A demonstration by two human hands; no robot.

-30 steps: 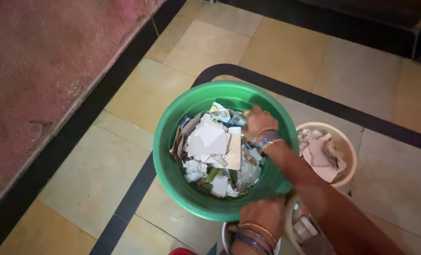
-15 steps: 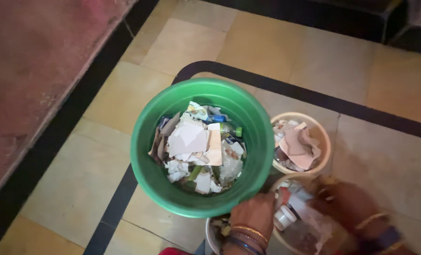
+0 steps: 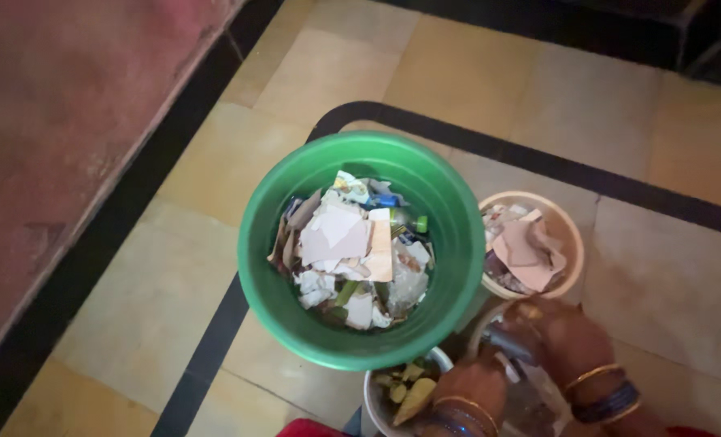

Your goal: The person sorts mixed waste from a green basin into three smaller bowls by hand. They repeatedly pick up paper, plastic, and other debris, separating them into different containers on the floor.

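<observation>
Below, I see the tiled floor [image 3: 174,267], then the green bucket [image 3: 271,243] full of paper scraps [image 3: 340,235], light and soft. Beside it stands a beige tub [image 3: 571,243]. My right hand [image 3: 563,340] closes on a blurred grey item; I judge it light, maybe slippery. My left hand [image 3: 474,388] rests by a small white pot [image 3: 372,396]; its grip I cannot tell.

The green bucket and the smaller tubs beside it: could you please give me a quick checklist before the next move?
1. Green bucket upright on the floor: ok.
2. Room left above its paper scraps: ok.
3. Beige tub upright beside the bucket: ok.
4. Right hand over the clear tub: ok; grip: cannot tell.
5. Left hand by the white tub of peelings: ok; holding anything: cannot tell.
</observation>
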